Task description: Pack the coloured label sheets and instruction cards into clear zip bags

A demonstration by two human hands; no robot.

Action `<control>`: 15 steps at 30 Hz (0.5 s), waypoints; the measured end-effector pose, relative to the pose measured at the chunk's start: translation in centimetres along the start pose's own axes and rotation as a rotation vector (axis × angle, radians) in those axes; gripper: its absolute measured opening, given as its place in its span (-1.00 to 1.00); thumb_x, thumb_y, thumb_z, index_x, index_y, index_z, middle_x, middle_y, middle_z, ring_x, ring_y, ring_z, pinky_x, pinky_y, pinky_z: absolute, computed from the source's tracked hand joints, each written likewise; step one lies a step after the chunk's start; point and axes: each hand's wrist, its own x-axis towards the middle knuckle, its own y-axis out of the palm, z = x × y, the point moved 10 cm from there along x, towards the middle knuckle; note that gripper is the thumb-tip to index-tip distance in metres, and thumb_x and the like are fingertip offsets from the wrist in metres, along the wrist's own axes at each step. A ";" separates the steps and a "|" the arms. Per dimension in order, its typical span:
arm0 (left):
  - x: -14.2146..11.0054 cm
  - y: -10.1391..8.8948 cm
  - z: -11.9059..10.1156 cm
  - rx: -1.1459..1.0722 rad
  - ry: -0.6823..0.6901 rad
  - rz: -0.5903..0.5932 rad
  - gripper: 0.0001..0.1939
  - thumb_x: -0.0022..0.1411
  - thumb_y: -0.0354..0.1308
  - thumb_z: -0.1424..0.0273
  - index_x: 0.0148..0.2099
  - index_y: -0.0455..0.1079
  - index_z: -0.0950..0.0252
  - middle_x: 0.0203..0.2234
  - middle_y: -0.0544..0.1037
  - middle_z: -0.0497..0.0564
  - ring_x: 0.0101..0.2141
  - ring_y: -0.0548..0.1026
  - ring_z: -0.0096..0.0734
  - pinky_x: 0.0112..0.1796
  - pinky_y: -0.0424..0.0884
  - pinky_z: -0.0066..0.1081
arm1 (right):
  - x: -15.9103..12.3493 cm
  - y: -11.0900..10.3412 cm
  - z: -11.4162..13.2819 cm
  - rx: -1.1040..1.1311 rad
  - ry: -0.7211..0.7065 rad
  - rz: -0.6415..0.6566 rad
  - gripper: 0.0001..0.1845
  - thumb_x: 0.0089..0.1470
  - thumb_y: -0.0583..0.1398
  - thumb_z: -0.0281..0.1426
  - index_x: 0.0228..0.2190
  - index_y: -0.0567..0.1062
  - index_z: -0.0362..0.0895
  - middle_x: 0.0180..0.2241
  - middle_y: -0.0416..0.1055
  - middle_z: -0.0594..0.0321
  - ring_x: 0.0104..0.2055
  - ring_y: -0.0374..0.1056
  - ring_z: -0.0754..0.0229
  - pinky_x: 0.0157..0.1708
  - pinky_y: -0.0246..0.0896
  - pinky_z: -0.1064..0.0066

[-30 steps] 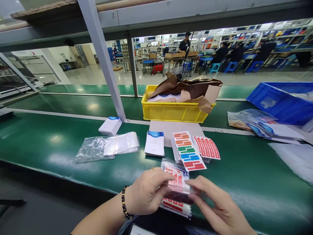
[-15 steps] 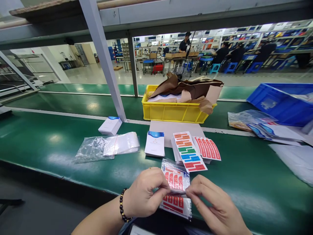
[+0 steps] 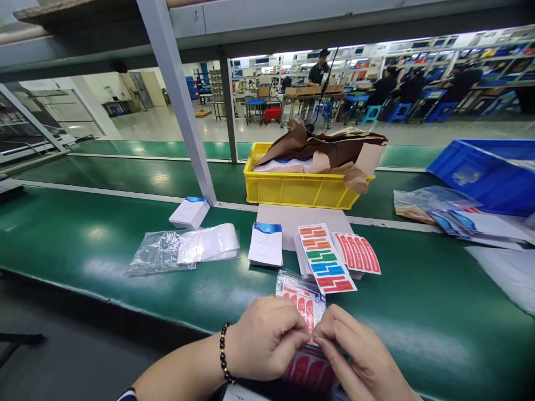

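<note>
My left hand (image 3: 263, 337) and my right hand (image 3: 361, 359) meet at the near edge of the green belt (image 3: 418, 301). Both pinch a clear plastic bag of red-and-white sticker sheets (image 3: 303, 301), fingertips close together at its middle. The bag's lower part shows red between my hands. Just beyond lie a stack of multicoloured sticker sheets (image 3: 326, 259), a stack of red sticker sheets (image 3: 359, 253) and a white booklet with a blue top (image 3: 266, 244).
Empty clear bags (image 3: 184, 250) and a white box (image 3: 190, 213) lie to the left. A yellow crate with brown paper (image 3: 301, 189) stands behind, a blue crate (image 3: 485, 172) and plastic-wrapped sheets (image 3: 455, 217) at right. A metal post (image 3: 179, 106) rises left of centre. People work in the background.
My hands have drawn closer together on the bag and its lower half has folded down toward me. The view shifted slightly.
</note>
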 end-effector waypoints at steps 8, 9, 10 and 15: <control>-0.9 1.8 5.7 0.449 -0.150 -0.126 -0.56 0.15 -0.09 0.51 0.11 0.08 0.34 0.07 0.18 0.20 0.13 0.01 -0.14 0.04 0.05 -0.04 | -1.8 -2.3 -4.3 -0.489 0.067 -0.415 -0.65 -0.02 0.12 -0.47 -0.13 0.33 -0.15 -0.16 0.27 0.04 -0.11 0.24 0.03 -0.13 0.17 0.15; -1.3 3.3 5.8 0.448 -0.123 -0.042 -0.55 0.16 -0.11 0.50 0.13 0.07 0.33 0.09 0.16 0.18 0.15 -0.03 -0.14 0.07 0.00 -0.03 | -2.2 -1.4 -4.4 -0.474 0.035 -0.386 -0.65 -0.03 0.11 -0.51 -0.12 0.34 -0.15 -0.14 0.28 0.03 -0.10 0.24 0.04 -0.13 0.18 0.17; -1.9 4.9 5.9 0.428 -0.096 0.053 -0.54 0.18 -0.12 0.46 0.15 0.04 0.31 0.11 0.14 0.16 0.16 -0.06 -0.14 0.09 -0.04 -0.03 | -2.7 -0.2 -4.4 -0.452 -0.004 -0.339 -0.64 -0.02 0.08 -0.54 -0.12 0.34 -0.14 -0.14 0.28 0.03 -0.08 0.24 0.05 -0.13 0.20 0.19; -4.3 10.2 7.0 0.292 -0.093 0.383 -0.26 0.14 -0.15 0.01 0.23 -0.16 0.35 0.18 -0.01 0.18 0.17 -0.15 -0.06 0.11 -0.12 -0.04 | -4.9 5.5 -6.2 -0.529 -0.041 -0.125 -0.54 0.03 0.03 -0.48 0.02 0.23 -0.18 0.00 0.21 -0.04 0.07 0.11 -0.01 -0.07 0.16 0.08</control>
